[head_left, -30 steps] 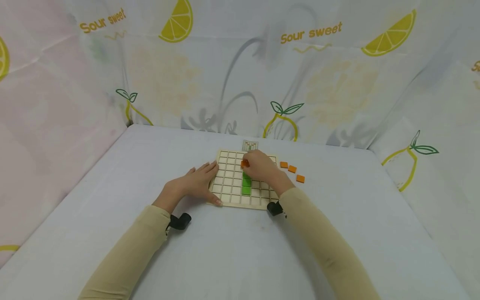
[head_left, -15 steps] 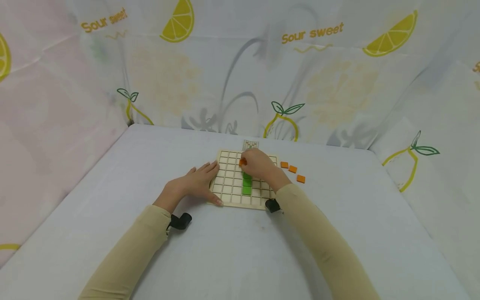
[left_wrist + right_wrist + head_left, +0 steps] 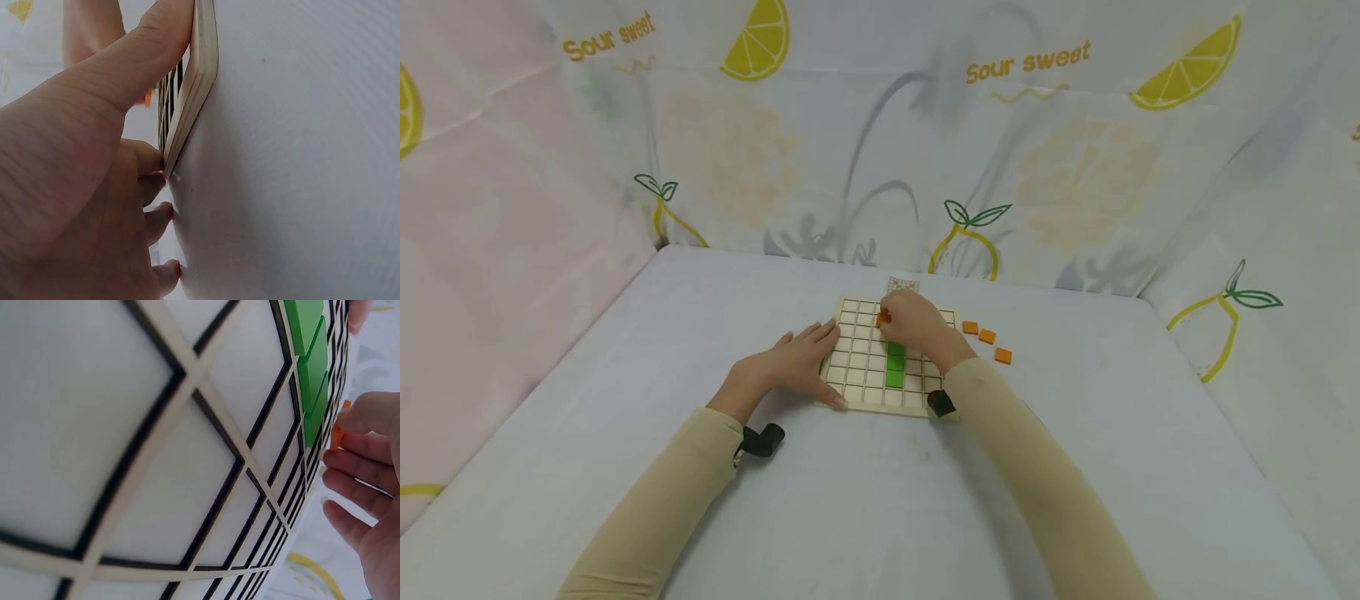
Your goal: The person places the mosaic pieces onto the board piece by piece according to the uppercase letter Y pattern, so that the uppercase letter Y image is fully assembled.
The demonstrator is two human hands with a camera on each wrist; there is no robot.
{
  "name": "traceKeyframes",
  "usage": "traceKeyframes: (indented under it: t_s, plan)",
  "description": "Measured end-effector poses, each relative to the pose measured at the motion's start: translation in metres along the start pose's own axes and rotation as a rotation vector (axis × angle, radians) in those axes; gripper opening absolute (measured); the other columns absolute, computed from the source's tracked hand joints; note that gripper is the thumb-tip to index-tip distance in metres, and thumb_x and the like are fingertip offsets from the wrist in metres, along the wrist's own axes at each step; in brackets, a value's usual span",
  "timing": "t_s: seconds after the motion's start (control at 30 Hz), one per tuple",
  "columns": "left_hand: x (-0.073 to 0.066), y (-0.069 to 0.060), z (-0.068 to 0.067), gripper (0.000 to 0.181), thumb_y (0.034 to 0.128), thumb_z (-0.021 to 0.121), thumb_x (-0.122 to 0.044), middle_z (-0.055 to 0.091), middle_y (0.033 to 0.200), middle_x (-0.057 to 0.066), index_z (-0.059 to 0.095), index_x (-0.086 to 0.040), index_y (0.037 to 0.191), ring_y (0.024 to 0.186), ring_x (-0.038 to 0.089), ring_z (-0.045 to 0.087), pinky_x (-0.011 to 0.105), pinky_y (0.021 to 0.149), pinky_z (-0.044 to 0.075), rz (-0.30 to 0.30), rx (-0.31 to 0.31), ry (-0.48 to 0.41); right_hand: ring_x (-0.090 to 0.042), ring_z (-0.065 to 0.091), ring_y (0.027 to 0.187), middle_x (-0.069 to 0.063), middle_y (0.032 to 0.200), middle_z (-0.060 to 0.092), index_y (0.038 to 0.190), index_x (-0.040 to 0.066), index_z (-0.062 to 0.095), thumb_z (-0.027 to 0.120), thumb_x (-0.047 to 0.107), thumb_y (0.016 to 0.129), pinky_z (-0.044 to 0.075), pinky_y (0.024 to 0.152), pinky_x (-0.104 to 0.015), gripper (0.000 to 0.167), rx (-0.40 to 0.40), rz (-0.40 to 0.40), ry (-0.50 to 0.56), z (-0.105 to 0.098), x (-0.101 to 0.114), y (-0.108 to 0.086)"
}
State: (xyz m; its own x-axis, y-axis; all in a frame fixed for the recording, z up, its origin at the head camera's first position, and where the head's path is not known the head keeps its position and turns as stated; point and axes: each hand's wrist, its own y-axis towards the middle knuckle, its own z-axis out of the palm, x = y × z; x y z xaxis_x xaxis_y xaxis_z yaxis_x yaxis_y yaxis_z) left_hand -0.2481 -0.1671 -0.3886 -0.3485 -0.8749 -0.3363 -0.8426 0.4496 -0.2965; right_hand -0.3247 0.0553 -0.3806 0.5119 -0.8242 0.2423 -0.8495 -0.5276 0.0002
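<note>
A pale wooden grid board (image 3: 856,360) lies on the white table, with a column of green tiles (image 3: 895,367) in its middle. My left hand (image 3: 793,364) is spread at the board's left side, thumb on the near left corner; the left wrist view shows the thumb (image 3: 150,50) along the board's edge. My right hand (image 3: 917,323) pinches an orange tile (image 3: 883,319) over the upper part of the board. In the right wrist view, thumb and fingers hold that orange tile (image 3: 337,434) just beyond the green tiles (image 3: 312,369).
Three orange tiles, one of them (image 3: 987,336) in the middle, lie on the table right of the board. A small printed grid pattern (image 3: 902,285) lies behind the board. Patterned cloth (image 3: 820,150) hangs at the back and sides.
My right hand has shifted slightly to the left and away from me, with the orange tile between its fingers. The left hand has stayed in place.
</note>
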Motion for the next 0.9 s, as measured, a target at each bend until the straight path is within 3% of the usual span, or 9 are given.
traceKeyframes:
  t_s: [0.23, 0.6, 0.8, 0.9]
  plan:
    - [0.000, -0.003, -0.001, 0.130, 0.0720, 0.076, -0.069, -0.001, 0.169, 0.011, 0.006, -0.005, 0.160, 0.156, 0.036, 0.001, 0.067, 0.120, 0.009, 0.000, -0.006, 0.002, -0.022, 0.061, 0.088, -0.009, 0.101, 0.069, 0.104, 0.006, 0.071, 0.057, 0.015, 0.096, 0.054, 0.080, -0.037, 0.018, -0.013, -0.012, -0.039, 0.000, 0.008, 0.007]
    - [-0.003, -0.004, -0.001, 0.129, 0.0724, 0.075, -0.070, -0.002, 0.169, 0.009, 0.004, -0.007, 0.160, 0.157, 0.034, 0.000, 0.065, 0.122, 0.008, -0.003, 0.000, -0.007, -0.022, 0.058, 0.083, -0.006, 0.093, 0.065, 0.097, 0.008, 0.070, 0.057, 0.016, 0.096, 0.052, 0.077, -0.036, 0.015, -0.047, -0.031, -0.119, 0.003, 0.016, 0.018]
    - [-0.003, -0.004, -0.002, 0.128, 0.0725, 0.075, -0.069, -0.002, 0.169, 0.009, 0.006, -0.006, 0.160, 0.157, 0.034, 0.000, 0.065, 0.122, 0.008, 0.007, 0.001, -0.008, -0.023, 0.063, 0.090, -0.007, 0.099, 0.069, 0.103, 0.006, 0.072, 0.057, 0.014, 0.096, 0.052, 0.096, -0.039, 0.018, -0.039, -0.034, -0.132, 0.003, 0.020, 0.019]
    - [-0.003, -0.005, -0.002, 0.128, 0.0725, 0.076, -0.068, -0.001, 0.169, 0.010, 0.006, -0.006, 0.160, 0.157, 0.034, 0.000, 0.065, 0.122, 0.007, 0.007, 0.003, -0.013, -0.023, 0.063, 0.091, -0.007, 0.100, 0.068, 0.106, 0.006, 0.072, 0.057, 0.015, 0.097, 0.053, 0.092, -0.038, 0.019, -0.022, -0.033, -0.140, 0.005, 0.022, 0.020]
